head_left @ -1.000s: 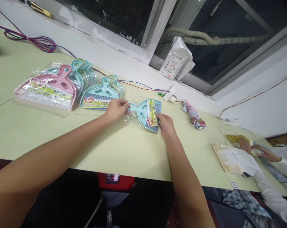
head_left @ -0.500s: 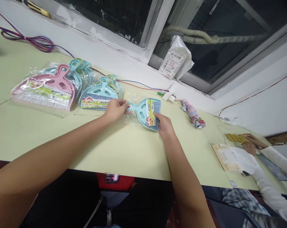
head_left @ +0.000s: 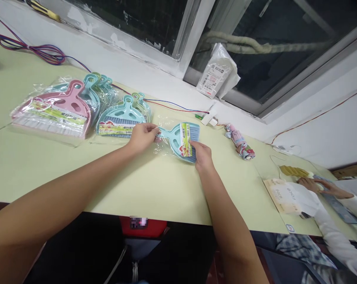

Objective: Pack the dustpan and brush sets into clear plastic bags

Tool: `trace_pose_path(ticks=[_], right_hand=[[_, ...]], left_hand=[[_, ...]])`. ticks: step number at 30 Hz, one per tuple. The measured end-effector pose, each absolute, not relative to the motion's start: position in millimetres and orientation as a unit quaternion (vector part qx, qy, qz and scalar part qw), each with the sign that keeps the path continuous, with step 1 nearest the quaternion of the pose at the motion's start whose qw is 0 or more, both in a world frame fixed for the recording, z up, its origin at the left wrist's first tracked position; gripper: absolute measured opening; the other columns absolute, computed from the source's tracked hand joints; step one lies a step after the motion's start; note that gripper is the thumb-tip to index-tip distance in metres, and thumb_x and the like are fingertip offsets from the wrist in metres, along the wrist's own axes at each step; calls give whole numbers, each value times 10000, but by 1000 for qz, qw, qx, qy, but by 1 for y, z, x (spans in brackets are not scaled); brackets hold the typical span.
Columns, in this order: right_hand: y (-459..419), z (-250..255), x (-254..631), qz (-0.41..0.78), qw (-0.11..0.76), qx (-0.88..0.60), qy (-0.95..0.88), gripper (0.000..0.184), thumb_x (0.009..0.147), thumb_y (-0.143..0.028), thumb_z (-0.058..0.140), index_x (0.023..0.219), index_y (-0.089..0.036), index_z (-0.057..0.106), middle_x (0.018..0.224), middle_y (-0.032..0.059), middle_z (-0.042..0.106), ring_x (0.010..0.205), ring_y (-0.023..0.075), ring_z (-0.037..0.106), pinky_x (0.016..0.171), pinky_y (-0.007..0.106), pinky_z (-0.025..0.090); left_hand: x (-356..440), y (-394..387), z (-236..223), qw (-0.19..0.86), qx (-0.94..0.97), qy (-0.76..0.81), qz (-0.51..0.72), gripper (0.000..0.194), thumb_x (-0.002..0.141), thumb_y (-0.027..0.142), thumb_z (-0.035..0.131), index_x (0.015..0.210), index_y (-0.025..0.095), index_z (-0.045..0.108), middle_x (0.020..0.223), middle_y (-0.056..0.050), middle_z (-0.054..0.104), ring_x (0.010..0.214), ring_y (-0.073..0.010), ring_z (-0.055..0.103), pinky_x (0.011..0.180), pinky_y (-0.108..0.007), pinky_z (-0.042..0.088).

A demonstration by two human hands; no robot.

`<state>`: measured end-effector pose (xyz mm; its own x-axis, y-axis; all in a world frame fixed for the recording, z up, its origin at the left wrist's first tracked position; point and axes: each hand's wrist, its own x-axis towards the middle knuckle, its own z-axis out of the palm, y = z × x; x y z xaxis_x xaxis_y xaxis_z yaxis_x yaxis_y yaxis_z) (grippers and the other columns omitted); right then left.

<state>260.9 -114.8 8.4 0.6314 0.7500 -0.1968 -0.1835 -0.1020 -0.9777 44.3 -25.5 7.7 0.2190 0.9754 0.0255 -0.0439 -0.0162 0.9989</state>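
Between my two hands is a light-blue dustpan and brush set (head_left: 175,139) in a clear plastic bag, turned sideways with its bristles to the right. My left hand (head_left: 143,137) pinches its handle end. The fingers of my right hand (head_left: 202,153) are closed on the bristle edge, the thumb by the printed label (head_left: 185,139). Just left of it lie more bagged sets: a smaller light-blue set (head_left: 128,113) with a green one partly hidden behind, and a larger pink set (head_left: 73,96) in front of several blue and green ones.
Coiled red and blue wire (head_left: 48,54) runs along the wall. A screwdriver (head_left: 45,10) and a white packet (head_left: 216,75) rest on the sill. Right of my hands lies a folded umbrella (head_left: 240,142). A tissue pack (head_left: 281,196) sits near a co-worker's hands (head_left: 326,186).
The bagged set stays in both my hands, almost still; my right thumb has shifted slightly left on it. At the right, the co-worker's hands have moved away from the yellow item.
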Motion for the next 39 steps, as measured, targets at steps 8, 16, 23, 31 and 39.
trace_pose_path(ticks=[8,16,23,31,39], right_hand=[[-116,11,252,317,658,-645,-225,183,631,-266,794,786,-175,759,854,33,777,787,230,744,655,306,630],[-115,9,253,293,686,-634,-205,207,622,-263,796,805,-170,764,973,40,779,828,216,742,663,282,619],[-116,10,256,296,681,-637,-207,233,602,-282,830,794,-163,772,930,38,786,824,220,738,663,280,625],[-117,16,252,303,677,-640,-198,226,617,-302,840,775,-155,771,861,47,785,760,211,735,617,273,618],[-115,19,262,287,706,-620,-187,218,709,-357,788,793,-185,684,844,25,761,735,178,715,579,253,589]], left_hand=[[50,-27,4,553,533,409,493,164,853,260,661,924,127,724,920,-83,762,665,-170,727,695,-306,611],[52,-32,4,558,529,410,492,201,875,292,642,964,128,715,980,-97,761,705,-169,735,726,-306,616],[51,-33,10,573,510,412,491,162,859,254,661,936,121,713,940,-91,760,667,-168,727,726,-317,617],[51,-34,13,575,488,412,511,121,847,195,655,896,104,718,872,-93,753,614,-180,715,693,-340,615],[49,-33,15,582,477,411,515,95,838,168,660,864,98,718,851,-90,746,606,-177,709,688,-347,620]])
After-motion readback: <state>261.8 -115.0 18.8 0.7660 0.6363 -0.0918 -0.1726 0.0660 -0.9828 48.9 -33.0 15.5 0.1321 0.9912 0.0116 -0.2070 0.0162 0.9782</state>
